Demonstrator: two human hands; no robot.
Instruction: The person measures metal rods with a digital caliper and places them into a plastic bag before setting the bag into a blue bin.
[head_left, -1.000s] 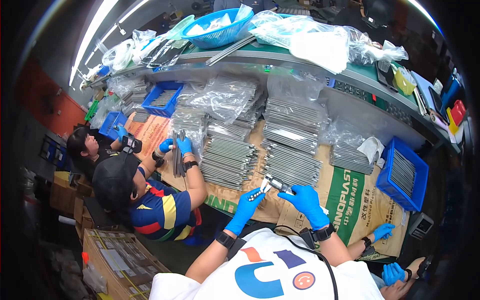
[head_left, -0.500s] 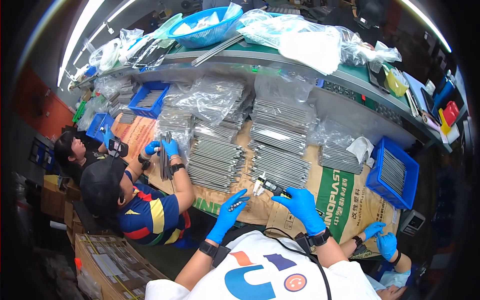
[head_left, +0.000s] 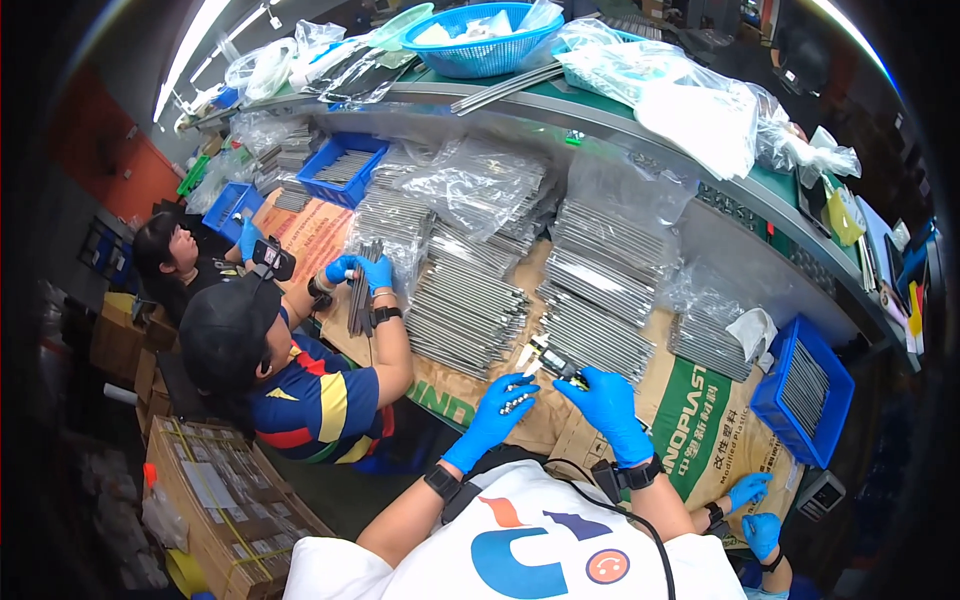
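Head view, landmark: the rod stack, lying on printed paper.
Caliper: at the stack's near edge, in the right hand.
Right hand: nearer the wearer than the stack, gloved fingers gripping the caliper.
Left hand: left of the stack's near end, fingers curled round small metal pieces.
Blue bin: right of the stack, holding rods.
Co-worker's hands: left of the stack, gripping dark rods.

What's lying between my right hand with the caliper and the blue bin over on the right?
In the head view, brown paper with a green band lies between your right hand and the blue bin.
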